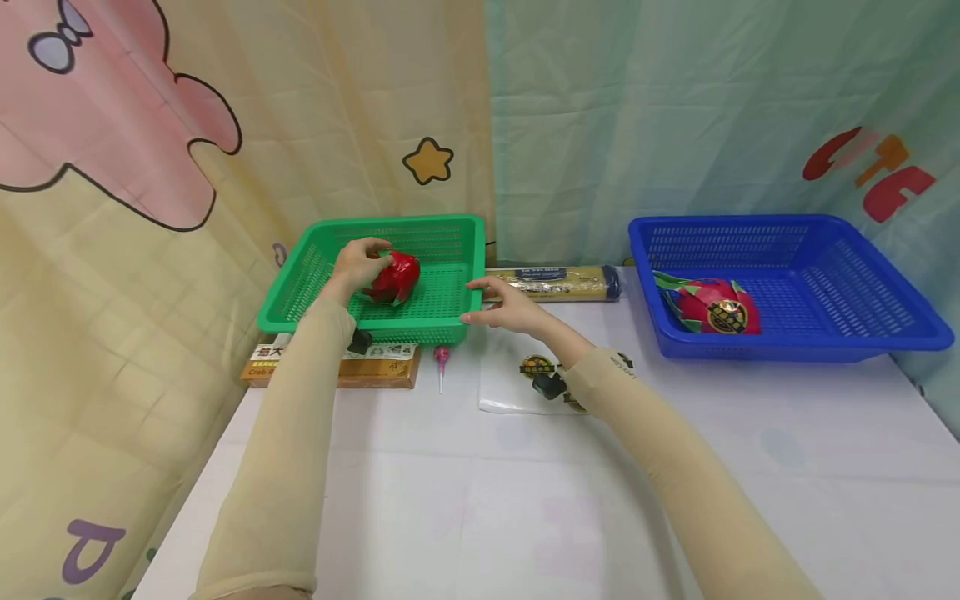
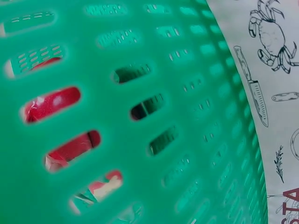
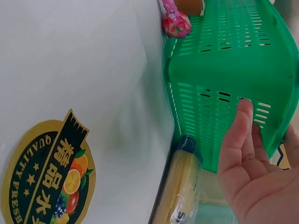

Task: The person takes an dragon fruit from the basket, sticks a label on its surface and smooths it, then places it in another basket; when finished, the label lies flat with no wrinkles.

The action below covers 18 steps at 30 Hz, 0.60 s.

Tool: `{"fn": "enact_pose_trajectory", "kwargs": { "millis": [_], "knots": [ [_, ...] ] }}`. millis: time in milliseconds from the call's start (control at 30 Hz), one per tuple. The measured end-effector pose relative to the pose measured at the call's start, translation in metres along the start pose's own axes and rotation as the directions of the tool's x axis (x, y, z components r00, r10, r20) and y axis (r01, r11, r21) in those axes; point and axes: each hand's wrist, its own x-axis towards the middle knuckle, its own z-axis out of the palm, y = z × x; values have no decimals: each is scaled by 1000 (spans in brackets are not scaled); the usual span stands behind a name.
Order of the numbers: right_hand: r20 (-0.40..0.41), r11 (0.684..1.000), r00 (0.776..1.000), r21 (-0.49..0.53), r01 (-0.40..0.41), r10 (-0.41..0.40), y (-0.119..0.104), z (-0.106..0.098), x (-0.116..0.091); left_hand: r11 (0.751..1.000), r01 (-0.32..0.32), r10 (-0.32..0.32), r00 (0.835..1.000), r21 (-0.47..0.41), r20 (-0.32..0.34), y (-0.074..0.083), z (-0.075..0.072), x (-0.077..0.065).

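Note:
My left hand (image 1: 362, 265) reaches into the green basket (image 1: 450, 335) and grips a red dragon fruit (image 1: 401, 273) from its left and top. Through the basket's slots, the left wrist view shows only red patches of this dragon fruit (image 2: 53, 103); the left hand itself is hidden there. At the basket's right side, my right hand (image 1: 517, 310) holds the rim near the front corner. In the right wrist view, the thumb of the right hand (image 3: 254, 182) lies against the outer wall. The left hand's grip underneath the fruit cannot be seen.
A blue basket (image 1: 810, 343) at the right holds another dragon fruit (image 1: 712, 304). Behind the right hand lies a pack of noodles (image 1: 577, 283). A flat box (image 1: 375, 372), a pink lollipop (image 1: 442, 357) and a white bag with fruit labels (image 1: 498, 387) lie near the green basket.

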Motion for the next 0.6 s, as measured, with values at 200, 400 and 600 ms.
{"fn": "enact_pose_trajectory", "kwargs": {
  "millis": [200,400,600],
  "knots": [
    [-3,1000,1000,6,4,-4,1,0,0,1000,0,0,1000,11,-4,1,1,-2],
    [-2,1000,1000,12,10,-10,2,0,0,999,2,-1,999,39,-36,2,0,-3],
    [-3,1000,1000,24,4,-4,2,3,-1,999,-1,5,994,43,-108,-1,1,-9]
  ]
}}
